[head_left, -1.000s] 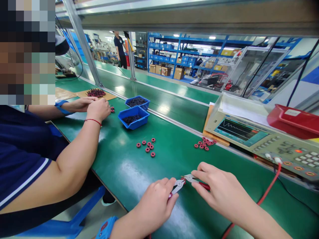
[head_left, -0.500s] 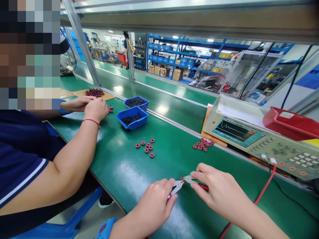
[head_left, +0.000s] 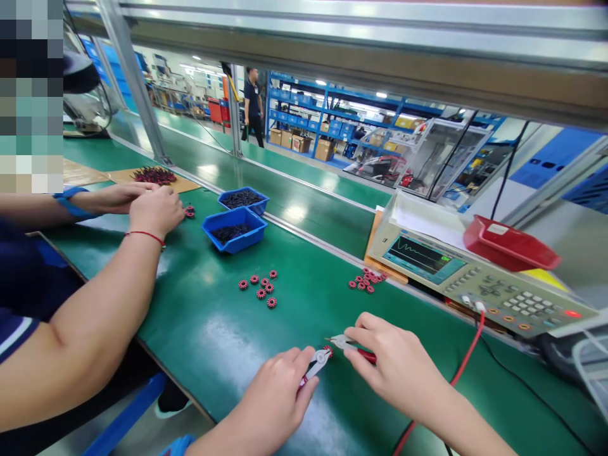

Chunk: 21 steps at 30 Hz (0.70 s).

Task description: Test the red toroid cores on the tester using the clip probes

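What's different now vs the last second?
The tester screen's corner mark went from red to a green "OK". The background person is now right of the upright post. The camera view shifted. Nothing taken or released: left hand and right hand each keep their pliers at the red-wound ring; blue bins stayed put.

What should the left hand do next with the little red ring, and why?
Perhaps the left hand should loosen its pliers and let the red ring down onto the green table. The ring sits at those pliers' tips, and the tester's screen shows a small green mark that seems to read OK.
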{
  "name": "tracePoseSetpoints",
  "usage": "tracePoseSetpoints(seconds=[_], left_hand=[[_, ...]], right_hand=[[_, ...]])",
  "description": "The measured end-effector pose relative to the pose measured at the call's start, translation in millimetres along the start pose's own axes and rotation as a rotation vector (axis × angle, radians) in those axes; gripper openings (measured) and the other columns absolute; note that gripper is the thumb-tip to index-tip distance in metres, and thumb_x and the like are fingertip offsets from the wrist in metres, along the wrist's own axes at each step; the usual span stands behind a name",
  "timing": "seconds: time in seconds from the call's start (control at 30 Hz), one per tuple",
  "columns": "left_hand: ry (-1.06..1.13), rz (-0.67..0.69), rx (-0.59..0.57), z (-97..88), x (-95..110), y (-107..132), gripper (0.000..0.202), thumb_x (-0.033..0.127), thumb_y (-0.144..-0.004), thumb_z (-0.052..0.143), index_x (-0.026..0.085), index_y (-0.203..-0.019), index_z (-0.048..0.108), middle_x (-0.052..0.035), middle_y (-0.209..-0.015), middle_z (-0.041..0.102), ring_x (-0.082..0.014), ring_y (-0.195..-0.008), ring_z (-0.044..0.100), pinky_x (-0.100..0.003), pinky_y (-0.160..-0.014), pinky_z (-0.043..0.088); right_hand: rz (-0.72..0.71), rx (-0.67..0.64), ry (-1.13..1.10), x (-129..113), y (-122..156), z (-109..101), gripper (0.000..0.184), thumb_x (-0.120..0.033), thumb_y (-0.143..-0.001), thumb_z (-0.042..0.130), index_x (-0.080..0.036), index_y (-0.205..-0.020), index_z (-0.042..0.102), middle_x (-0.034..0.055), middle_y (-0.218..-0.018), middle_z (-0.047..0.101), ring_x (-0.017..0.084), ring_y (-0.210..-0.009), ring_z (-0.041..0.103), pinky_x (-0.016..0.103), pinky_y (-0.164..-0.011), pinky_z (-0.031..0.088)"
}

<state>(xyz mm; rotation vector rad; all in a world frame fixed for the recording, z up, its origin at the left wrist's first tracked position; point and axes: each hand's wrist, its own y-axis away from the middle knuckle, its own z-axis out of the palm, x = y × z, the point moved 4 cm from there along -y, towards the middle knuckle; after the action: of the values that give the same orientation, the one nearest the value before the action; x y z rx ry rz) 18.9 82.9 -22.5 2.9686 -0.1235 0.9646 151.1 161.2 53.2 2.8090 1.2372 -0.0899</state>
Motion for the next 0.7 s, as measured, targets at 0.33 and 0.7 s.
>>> tracePoseSetpoints(seconds=[0.33,0.7], left_hand=[[0.018,-0.001,0.016,-2.9,1.5,0.3,0.029,0.02,-0.086,0.042,0.02,-0.113,0.051,-0.0068,-0.096,0.062,-0.0215,-0.085,0.059,-0.034,-0.077,0.048],[0.014,-0.005,-0.003,-1.1,0.2,-0.3,0.03,0.021,-0.087,0.041,0.017,-0.114,0.052,-0.0092,-0.096,0.062,-0.0236,-0.086,0.06,-0.038,-0.077,0.048]], right_hand=[[0.007,0.002,0.031,7.2,-0.2,6.4,0.022,-0.03,-0.088,0.039,-0.026,-0.089,0.061,0.0003,-0.081,0.053,0.014,-0.067,0.055,0.026,-0.056,0.035],[0.015,0.006,0.021,5.6,-0.7,3.5,0.023,-0.029,-0.088,0.039,-0.024,-0.087,0.062,0.0007,-0.08,0.054,0.014,-0.067,0.055,0.026,-0.056,0.034]])
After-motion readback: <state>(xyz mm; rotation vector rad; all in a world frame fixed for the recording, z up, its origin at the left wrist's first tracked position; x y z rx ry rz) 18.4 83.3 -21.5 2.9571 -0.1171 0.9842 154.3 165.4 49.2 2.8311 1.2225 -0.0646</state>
